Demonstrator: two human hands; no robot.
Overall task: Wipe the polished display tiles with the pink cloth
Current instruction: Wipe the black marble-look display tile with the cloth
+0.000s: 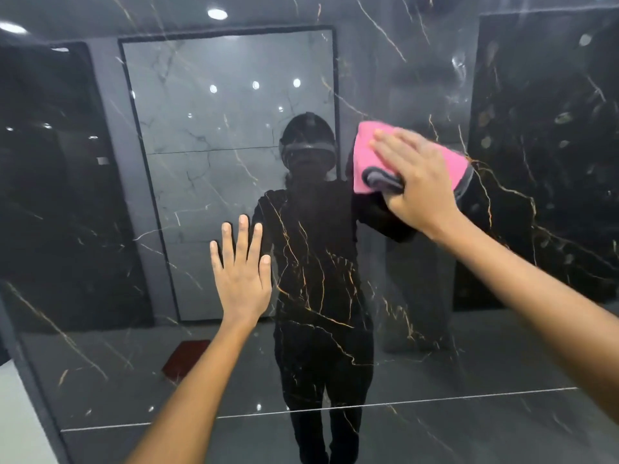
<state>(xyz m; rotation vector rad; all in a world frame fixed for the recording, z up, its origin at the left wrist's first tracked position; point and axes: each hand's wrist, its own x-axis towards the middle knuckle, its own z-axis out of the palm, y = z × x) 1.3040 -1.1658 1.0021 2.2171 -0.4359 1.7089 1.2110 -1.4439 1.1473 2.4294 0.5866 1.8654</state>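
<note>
A large polished black marble tile (418,296) with gold veins fills the view and stands upright in front of me. My right hand (415,175) lies flat with straight fingers on the folded pink cloth (365,155), pressing it against the tile at the upper right. The cloth has a grey edge, which shows under my thumb. My left hand (243,272) rests flat on the tile at the centre left, fingers spread and straight, holding nothing.
A thin joint line (335,410) runs across the tile face low down, with another tile below it. The glossy surface mirrors a person, ceiling lights and grey panels behind me. A grey frame edge (30,380) and a light wall lie at the lower left.
</note>
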